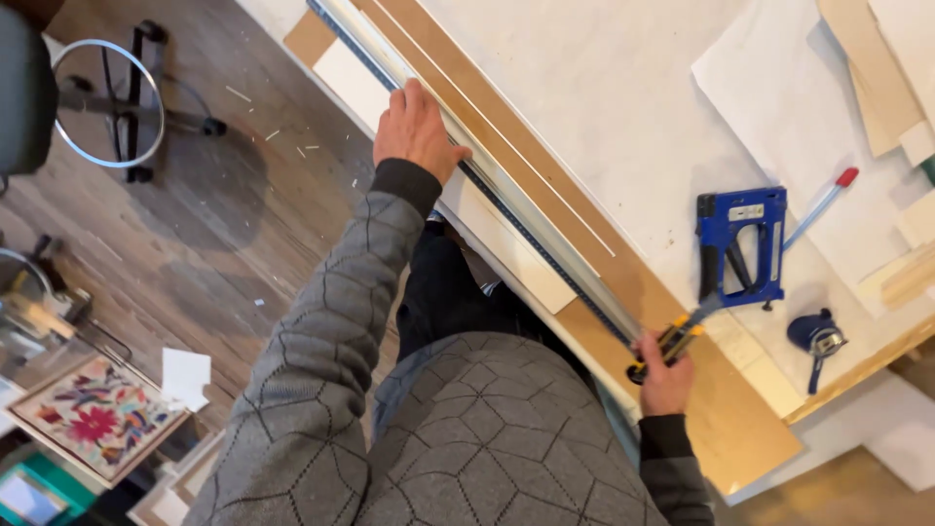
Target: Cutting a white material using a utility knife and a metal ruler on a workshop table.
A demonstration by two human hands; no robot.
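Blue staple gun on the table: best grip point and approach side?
Grip the blue staple gun by its long handle bar, through the open loop in its frame. It lies flat on the white table, so come from above. Its near end is crowded: the right hand holds a yellow utility knife there. Approach from the far side instead.

left hand (417,129) pressing flat, right hand (665,380) gripping

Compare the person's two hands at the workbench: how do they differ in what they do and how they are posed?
The left hand lies open, pressing flat on the long metal straightedge; the right hand is closed around a yellow-and-black utility knife. The left reaches far along the bench; the right stays near the body. Both meet the straightedge line on the brown board.
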